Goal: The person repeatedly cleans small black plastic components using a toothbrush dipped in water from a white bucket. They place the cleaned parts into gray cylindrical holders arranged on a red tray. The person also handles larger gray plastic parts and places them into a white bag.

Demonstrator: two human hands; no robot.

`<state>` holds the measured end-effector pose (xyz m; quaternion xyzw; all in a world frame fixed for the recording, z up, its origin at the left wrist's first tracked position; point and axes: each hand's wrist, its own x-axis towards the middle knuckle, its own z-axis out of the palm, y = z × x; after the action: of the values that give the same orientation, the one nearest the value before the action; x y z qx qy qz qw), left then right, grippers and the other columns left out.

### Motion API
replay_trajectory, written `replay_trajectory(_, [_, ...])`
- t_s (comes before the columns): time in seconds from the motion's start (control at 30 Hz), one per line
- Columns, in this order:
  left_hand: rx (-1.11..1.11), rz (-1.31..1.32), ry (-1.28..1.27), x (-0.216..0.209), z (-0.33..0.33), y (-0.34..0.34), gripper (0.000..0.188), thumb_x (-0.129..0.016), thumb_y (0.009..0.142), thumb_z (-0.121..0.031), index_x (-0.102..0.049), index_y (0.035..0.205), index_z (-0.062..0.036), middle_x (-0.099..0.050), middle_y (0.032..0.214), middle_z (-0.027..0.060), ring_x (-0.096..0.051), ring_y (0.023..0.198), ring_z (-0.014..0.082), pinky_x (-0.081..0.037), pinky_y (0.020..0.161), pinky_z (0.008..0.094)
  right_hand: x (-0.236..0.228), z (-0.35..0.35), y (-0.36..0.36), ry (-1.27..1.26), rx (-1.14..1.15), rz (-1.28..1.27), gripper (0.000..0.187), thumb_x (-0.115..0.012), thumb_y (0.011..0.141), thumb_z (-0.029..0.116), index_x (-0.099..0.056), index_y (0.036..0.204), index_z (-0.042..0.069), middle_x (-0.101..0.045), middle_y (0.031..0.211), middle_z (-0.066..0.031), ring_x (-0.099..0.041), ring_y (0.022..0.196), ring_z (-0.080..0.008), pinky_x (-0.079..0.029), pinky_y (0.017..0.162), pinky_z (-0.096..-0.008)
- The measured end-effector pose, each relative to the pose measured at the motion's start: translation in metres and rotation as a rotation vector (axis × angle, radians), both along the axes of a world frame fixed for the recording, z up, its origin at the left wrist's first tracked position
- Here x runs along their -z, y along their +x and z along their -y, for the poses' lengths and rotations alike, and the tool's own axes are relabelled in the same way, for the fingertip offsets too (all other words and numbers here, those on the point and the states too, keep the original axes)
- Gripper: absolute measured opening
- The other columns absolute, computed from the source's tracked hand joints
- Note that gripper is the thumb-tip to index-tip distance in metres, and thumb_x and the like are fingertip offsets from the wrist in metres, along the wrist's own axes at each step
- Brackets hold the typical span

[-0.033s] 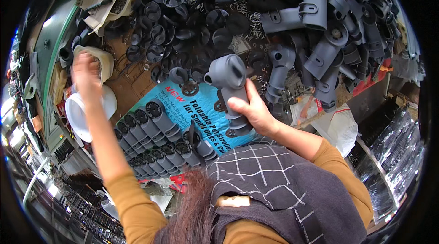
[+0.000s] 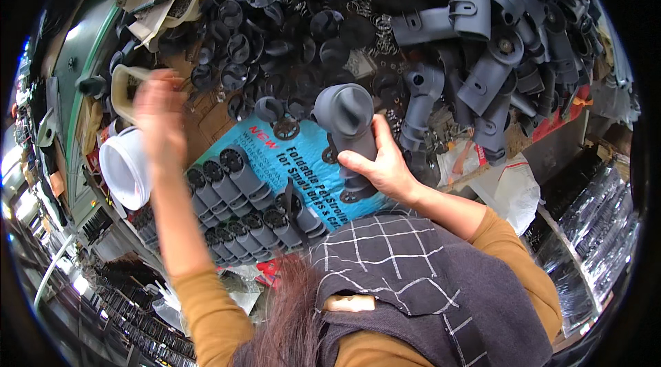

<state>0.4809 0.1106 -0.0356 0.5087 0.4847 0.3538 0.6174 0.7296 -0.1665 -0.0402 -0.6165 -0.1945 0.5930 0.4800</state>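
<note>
My right hand [image 2: 387,169] is wrapped round the tube of a grey plastic pipe joint [image 2: 345,111], its rounded head tipped up and away from me. My left hand [image 2: 160,112] is smeared by motion beside a cream tub [image 2: 127,91], so whether its fingers hold anything does not show. Beneath the joint lies a blue printed sheet [image 2: 303,164]. On the sheet's left part stand two rows of similar grey joints [image 2: 244,184] with black round ends.
Black round knobs [image 2: 237,48] and coil springs [image 2: 383,33] are heaped at the back. More grey joints [image 2: 472,12] pile up at the back right. A white bucket [image 2: 124,171] stands at the left. A clear plastic bag [image 2: 513,191] lies at the right.
My left hand has moved right, away from over the cream tub. The joint in my right hand has turned slightly, its side opening now less visible.
</note>
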Motion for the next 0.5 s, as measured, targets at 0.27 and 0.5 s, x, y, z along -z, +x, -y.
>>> replay_trajectory(0.27, [0.354, 0.083, -0.420, -0.025, 0.228, 0.126, 0.070, -0.075, 0.077, -0.009, -0.043, 0.139, -0.0068, -0.052, 0.129, 0.0108, -0.055, 0.113, 0.0191, -0.045, 0.096, 0.0323, -0.025, 0.070, 0.004, -0.053, -0.013, 0.299, 0.072, -0.080, 0.071, 0.032, -0.038, 0.123, 0.006, -0.060, 0.106, -0.0201, -0.064, 0.096, -0.0357, -0.051, 0.080, -0.0435])
replay_trajectory(0.5, [0.560, 0.052, -0.554, -0.002, 0.301, 0.187, 0.066, -0.072, 0.077, -0.004, -0.044, 0.137, -0.0056, -0.057, 0.124, 0.0106, -0.056, 0.113, 0.0194, -0.045, 0.098, 0.0339, -0.018, 0.173, 0.028, 0.027, 0.183, 0.658, 0.097, -0.080, 0.073, 0.038, -0.021, 0.143, 0.003, -0.046, 0.133, -0.0211, -0.049, 0.123, -0.0328, -0.039, 0.102, -0.0406])
